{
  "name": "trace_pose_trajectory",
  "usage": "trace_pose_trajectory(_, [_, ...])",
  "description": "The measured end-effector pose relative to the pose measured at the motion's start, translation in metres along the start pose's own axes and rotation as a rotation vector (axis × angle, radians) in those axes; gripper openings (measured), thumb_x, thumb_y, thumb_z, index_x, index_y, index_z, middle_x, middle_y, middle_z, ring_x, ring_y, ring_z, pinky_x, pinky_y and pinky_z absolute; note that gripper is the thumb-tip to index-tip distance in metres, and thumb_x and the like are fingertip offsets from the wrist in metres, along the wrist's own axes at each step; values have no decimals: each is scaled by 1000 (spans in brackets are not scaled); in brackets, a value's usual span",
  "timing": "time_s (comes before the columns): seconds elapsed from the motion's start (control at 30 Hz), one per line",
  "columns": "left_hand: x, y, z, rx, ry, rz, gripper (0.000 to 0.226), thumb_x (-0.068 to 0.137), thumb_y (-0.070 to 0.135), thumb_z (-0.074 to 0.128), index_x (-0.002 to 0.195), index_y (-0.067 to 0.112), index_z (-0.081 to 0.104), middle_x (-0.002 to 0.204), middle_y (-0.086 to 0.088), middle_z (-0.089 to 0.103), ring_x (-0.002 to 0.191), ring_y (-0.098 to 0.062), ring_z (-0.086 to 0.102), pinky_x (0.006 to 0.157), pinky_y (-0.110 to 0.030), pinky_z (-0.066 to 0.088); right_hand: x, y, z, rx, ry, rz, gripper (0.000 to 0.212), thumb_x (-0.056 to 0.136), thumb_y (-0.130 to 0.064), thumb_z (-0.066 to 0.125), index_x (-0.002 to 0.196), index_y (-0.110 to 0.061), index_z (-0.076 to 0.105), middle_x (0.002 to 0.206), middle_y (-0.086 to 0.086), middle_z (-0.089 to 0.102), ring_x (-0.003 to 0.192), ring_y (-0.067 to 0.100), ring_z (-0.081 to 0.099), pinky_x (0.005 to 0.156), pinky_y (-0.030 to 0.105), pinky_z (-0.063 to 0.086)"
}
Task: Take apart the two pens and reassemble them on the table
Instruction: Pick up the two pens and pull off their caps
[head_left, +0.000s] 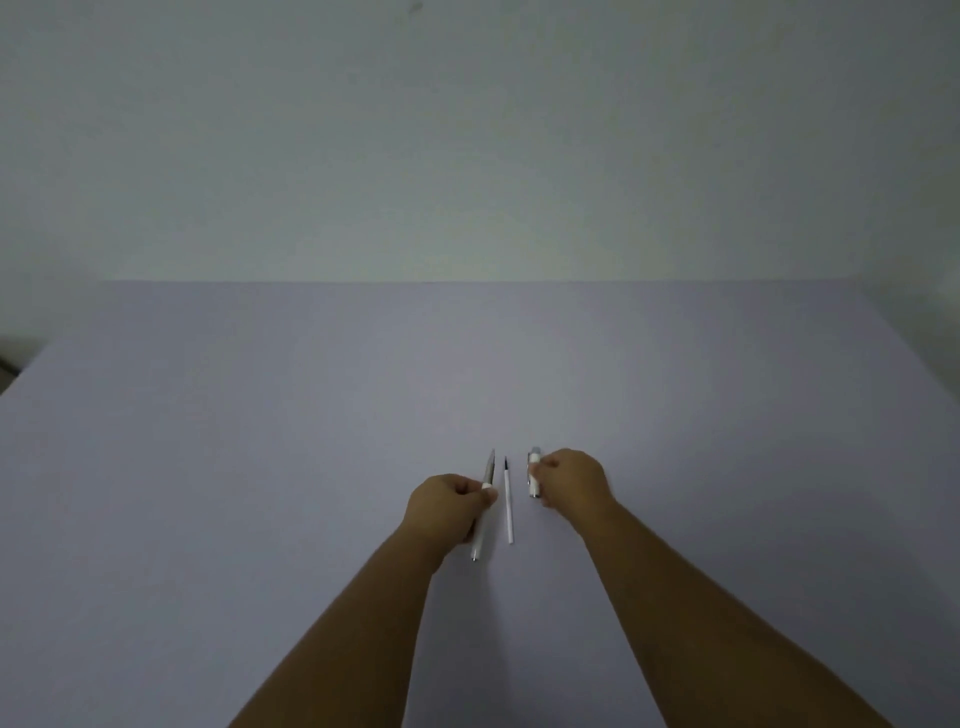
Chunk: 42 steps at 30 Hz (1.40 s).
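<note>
Lower centre of frame: left hand (448, 506) fingers curled round pen (482, 519); right hand (571, 480) fingers pinching pen piece (534, 480). Refill (508, 501) lies btwn them on table (260, 441).

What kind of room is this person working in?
Probably a plain indoor room: a bare pale wall, a large table with a smooth lilac top, and only pen parts like a loose refill. Nothing marks it further.

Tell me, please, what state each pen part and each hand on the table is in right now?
Left hand: closed around a pen.
Pen: whole as far as visible, gripped mid-body, pointing away from the person.
Refill: out of its pen, lying loose on the table between the hands, touched by neither.
Right hand: closed on a short pen piece.
Short pen piece: separated, mostly hidden by the fingers.
</note>
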<state>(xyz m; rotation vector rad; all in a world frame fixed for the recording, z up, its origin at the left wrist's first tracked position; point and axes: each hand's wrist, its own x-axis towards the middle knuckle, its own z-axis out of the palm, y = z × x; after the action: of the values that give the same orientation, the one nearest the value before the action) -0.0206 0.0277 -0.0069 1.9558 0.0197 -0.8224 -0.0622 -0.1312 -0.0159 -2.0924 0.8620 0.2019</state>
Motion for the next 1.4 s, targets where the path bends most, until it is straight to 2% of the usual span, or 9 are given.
trace_pose_trajectory(0.17, [-2, -2, 4, -50, 11, -37, 11, 86, 23, 67, 84, 12, 68, 82, -11, 69, 77, -26, 67, 74, -36, 60, -3, 4, 14, -98, 43, -30, 33, 89, -26, 55, 60, -11, 59, 51, 1, 53, 62, 24, 57, 59, 28, 41])
trace_pose_trajectory(0.3, [-1, -7, 3, -55, 15, -39, 10, 85, 24, 67, 84, 14, 68, 83, -10, 69, 81, -28, 68, 78, -40, 60, -3, 5, 18, -97, 100, -17, 44, 89, -26, 56, 47, -19, 43, 47, -5, 45, 49, 15, 46, 57, 25, 34])
trace_pose_trajectory(0.47, [1, -8, 3, -65, 17, -29, 10, 86, 25, 66, 87, 15, 68, 82, -7, 68, 78, -24, 66, 76, -37, 60, -1, 7, 22, -83, 123, 16, 44, 89, -28, 55, 48, -18, 43, 49, -4, 44, 49, 12, 43, 47, 26, 31])
trace_pose_trajectory(0.63, [2, -6, 4, -56, 16, -22, 8, 85, 25, 66, 85, 17, 68, 82, -5, 69, 79, -23, 67, 75, -35, 60, -2, 7, 22, -66, 122, 40, 33, 90, -31, 54, 64, -11, 55, 51, -4, 46, 59, 19, 49, 59, 26, 35])
trace_pose_trajectory(0.77, [-1, -1, 4, -37, 23, 5, 7, 85, 26, 66, 83, 19, 67, 84, -6, 70, 81, -25, 68, 76, -37, 60, -5, 3, 16, 161, 188, 1, 28, 88, -37, 56, 87, -10, 64, 74, -3, 57, 76, 17, 54, 70, 27, 42])
trace_pose_trajectory(0.87, [-5, 5, 4, 43, 35, 64, 10, 85, 29, 65, 84, 19, 67, 82, -2, 69, 77, -20, 65, 79, -37, 59, -13, -11, 7, 448, 19, -28, 32, 81, -48, 62, 75, -16, 62, 72, -2, 60, 69, 15, 55, 58, 24, 44])
trace_pose_trajectory(0.93, [-8, 9, 6, 120, 46, 113, 14, 86, 31, 64, 87, 17, 67, 79, 0, 67, 74, -18, 62, 80, -37, 56, -17, -17, 4, 439, -98, -62, 28, 77, -46, 68, 67, -20, 61, 70, -1, 60, 66, 15, 54, 56, 25, 45])
trace_pose_trajectory(1.23, [-27, 29, -3, -68, -136, 107, 15, 90, 25, 61, 82, 16, 69, 83, -5, 71, 72, -17, 67, 70, -29, 58, -24, -22, -20, 556, -256, -172, 10, 86, -21, 63, 80, -18, 71, 77, -4, 66, 73, 7, 58, 71, 22, 45])
trace_pose_trajectory(1.4, [-33, 30, 1, 21, -56, 150, 19, 89, 27, 62, 72, 19, 67, 82, -5, 72, 75, -20, 68, 84, -40, 58, -27, -23, -22, 506, -233, -114, 13, 79, -29, 70, 76, -17, 66, 72, -5, 63, 70, 9, 55, 67, 23, 45])
